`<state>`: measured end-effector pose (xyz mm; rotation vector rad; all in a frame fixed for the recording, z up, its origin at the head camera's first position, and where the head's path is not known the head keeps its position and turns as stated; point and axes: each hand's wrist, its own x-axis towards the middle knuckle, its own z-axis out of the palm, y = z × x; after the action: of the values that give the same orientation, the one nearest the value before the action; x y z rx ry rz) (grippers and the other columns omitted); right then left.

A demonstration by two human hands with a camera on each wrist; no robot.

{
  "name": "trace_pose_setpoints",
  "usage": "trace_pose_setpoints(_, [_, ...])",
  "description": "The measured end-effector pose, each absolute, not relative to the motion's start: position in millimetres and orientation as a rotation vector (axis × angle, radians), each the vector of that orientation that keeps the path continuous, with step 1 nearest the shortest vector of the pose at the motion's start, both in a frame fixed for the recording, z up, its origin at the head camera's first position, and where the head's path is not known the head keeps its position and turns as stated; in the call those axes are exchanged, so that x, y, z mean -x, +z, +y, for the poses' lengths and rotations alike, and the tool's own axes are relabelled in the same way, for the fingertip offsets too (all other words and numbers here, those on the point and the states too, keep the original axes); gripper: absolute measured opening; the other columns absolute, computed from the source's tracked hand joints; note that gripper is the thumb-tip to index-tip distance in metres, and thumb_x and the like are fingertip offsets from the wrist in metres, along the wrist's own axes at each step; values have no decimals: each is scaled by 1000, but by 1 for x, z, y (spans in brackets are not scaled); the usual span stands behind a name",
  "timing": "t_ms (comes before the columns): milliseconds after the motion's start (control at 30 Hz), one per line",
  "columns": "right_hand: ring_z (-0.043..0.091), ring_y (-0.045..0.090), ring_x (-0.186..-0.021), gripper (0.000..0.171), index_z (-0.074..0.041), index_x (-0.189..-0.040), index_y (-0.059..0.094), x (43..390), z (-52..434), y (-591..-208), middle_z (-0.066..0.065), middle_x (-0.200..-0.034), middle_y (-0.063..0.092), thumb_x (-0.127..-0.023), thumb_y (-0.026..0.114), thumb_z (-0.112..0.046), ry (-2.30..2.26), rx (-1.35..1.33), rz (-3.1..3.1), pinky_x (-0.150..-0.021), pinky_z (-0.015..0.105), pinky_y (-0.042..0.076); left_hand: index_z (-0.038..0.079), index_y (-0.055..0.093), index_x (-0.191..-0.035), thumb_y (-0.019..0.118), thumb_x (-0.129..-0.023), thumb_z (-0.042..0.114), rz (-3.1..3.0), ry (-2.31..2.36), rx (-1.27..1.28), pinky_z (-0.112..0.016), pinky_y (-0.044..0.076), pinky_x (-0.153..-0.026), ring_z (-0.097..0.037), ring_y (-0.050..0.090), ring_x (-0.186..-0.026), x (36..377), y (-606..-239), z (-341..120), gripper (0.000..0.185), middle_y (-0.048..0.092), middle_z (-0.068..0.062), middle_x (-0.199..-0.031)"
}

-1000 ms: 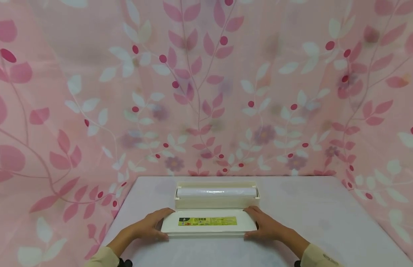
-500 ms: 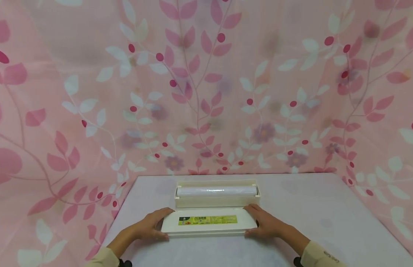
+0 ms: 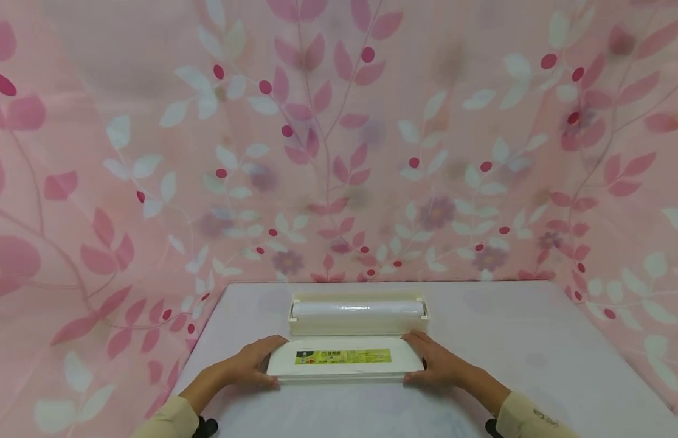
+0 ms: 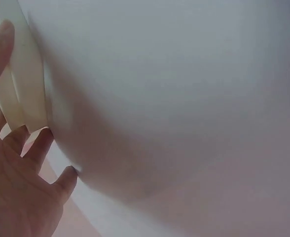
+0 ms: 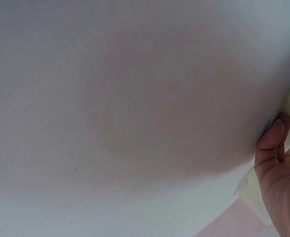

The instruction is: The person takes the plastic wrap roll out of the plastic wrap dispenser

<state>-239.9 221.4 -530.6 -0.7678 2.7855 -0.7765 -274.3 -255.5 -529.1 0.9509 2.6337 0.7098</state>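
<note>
a: ok, what's the left hand [image 3: 250, 366] doing?

b: it's gripping the left end of the lid [image 3: 345, 360]. thumb is lying along the top edge, fingers are curling under the short end. the left wrist view is showing fingertips [image 4: 42, 140] touching the cream edge [image 4: 26, 79].

a: and the right hand [image 3: 434, 364]?

b: mirror of that. it's clasping the right end of the lid, thumb on top, fingers wrapping the end. the right wrist view is showing one fingertip [image 5: 272, 134] against the cream edge; mostly that view is just pale table surface.

a: where's the lid sitting?

b: it's lying flat, label [image 3: 343, 356] facing up, yellow-green strip running along its length. it's sitting at the front of the dispenser box [image 3: 357, 325], just beside it, near the middle of the table [image 3: 536, 340]. can't tell whether it's hinged to the box or only touching it.

a: what's in the box?

b: a white roll of film [image 3: 357, 309] is lying lengthwise in the open tray, spanning end to end, behind the lid.

a: anything else around?

b: pale sleeves are showing at both wrists at the bottom edge. a pink curtain [image 3: 339, 140] with leaf and berry print is hanging behind and along both sides of the table.
</note>
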Motion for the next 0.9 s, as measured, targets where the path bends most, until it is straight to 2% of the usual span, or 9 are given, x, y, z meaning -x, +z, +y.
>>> trace_pose_setpoints(467, [24, 49, -123, 89, -9, -144, 40, 240, 221, -528, 9, -142, 44, -78, 78, -55, -791, 750, 2776, -103, 53, 44, 19, 43, -143, 78, -78, 53, 2645, 727, -988, -57, 39, -106, -21, 50, -125, 274, -531, -257, 81, 53, 5, -139])
trace_pose_setpoints(900, [22, 48, -120, 88, -7, -142, 41, 241, 223, -532, 7, -139, 45, -78, 77, -55, -799, 813, 2801, -101, 44, 46, 20, 42, -144, 79, -77, 53, 2631, 736, -930, -58, 35, -110, -22, 47, -131, 275, -532, -257, 83, 50, 5, -142])
